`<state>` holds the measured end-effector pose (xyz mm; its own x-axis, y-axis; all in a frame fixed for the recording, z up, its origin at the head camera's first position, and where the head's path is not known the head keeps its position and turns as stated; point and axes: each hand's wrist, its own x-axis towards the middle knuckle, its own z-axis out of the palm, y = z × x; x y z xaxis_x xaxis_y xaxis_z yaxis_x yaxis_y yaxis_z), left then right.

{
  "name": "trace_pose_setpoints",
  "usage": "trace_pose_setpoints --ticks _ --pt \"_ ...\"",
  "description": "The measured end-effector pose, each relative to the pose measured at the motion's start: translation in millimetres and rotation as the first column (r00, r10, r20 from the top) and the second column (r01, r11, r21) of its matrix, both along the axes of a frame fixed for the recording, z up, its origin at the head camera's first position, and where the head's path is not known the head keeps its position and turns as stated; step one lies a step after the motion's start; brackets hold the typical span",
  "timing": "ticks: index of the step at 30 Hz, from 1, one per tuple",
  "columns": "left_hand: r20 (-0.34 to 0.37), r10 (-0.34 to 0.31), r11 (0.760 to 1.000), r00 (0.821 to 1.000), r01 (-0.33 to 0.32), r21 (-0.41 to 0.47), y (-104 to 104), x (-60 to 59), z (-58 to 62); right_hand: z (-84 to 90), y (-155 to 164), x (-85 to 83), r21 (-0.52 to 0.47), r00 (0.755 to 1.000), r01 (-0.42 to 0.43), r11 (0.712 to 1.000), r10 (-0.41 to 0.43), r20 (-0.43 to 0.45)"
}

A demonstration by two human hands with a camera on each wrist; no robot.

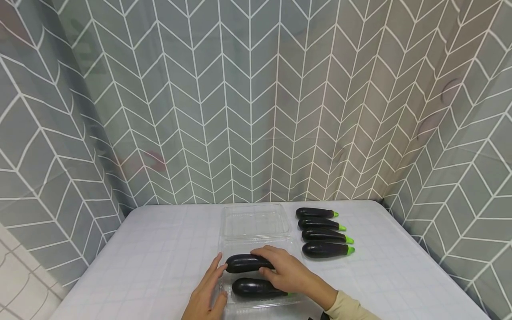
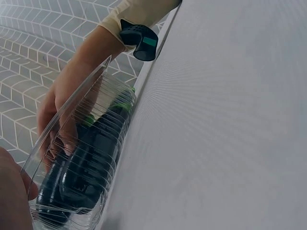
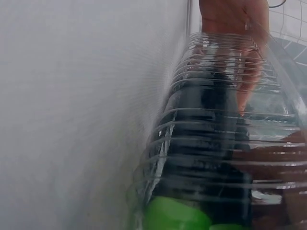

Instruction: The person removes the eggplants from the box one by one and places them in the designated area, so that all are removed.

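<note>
Your right hand [image 1: 286,271] sits low in the frame, just right of centre, palm down, knuckles up. Fingers reach toward the left of the frame, curled over what they hold; thumb tucked lower, near the bottom. Your right forearm runs off toward the lower right corner, a pale beige sleeve [image 1: 352,309] covering the wrist. A dark strap [image 2: 139,40] shows on that wrist in the left wrist view.

Your left hand [image 1: 208,291] lies at the bottom centre, left of the right one. Fingers straight, pointing up-frame, thumb spread to the right. Your left wrist is cut off by the bottom edge.
</note>
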<state>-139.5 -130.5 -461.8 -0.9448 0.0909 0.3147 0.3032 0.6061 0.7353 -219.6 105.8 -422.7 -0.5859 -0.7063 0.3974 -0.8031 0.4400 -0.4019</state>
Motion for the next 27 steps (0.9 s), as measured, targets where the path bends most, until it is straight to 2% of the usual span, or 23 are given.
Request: trace_pose_setpoints --ticks 7,10,17,20,22,23,25,27 --pt "0.037 -0.006 1.0 0.999 0.005 0.005 -1 -0.6 0.6 -0.6 0 -1.0 -0.063 0.998 -0.012 0.998 0.009 -0.062" --pt "-0.011 -0.012 1.0 1.0 0.012 0.006 -1 -1.2 -0.7 -0.1 1 -1.8 -0.085 0.996 -0.016 0.996 0.008 -0.085" --pt "-0.039 -0.024 1.0 0.999 0.024 -0.011 -3 -2.3 -3.6 3.8 4 -2.1 -0.123 0.997 -0.012 0.992 0.003 -0.077" --pt "-0.138 -0.026 0.999 0.99 0.02 -0.045 -4 -3.5 -5.5 6.4 6 -3.2 -0.144 0.997 -0.013 0.99 0.003 -0.074" --pt "-0.241 -0.031 0.997 0.97 0.014 -0.07 -5 -4.9 -7.1 8.8 9 -3.6 -0.153 0.998 -0.005 0.988 -0.005 -0.068" --pt "-0.257 -0.03 0.997 0.966 0.012 -0.071 -5 -5.5 -7.5 9.8 10 -3.8 -0.157 0.997 -0.002 0.988 -0.009 -0.073" --pt "-0.318 -0.038 0.996 0.947 0.011 -0.088 -5 -6.4 -8.7 11.9 14 -3.6 -0.16 0.997 0.009 0.987 -0.021 -0.074" --pt "-0.339 -0.044 0.996 0.94 0.014 -0.092 -5 -6.6 -9.5 13.2 17 -3.2 -0.165 0.996 0.016 0.986 -0.031 -0.085"
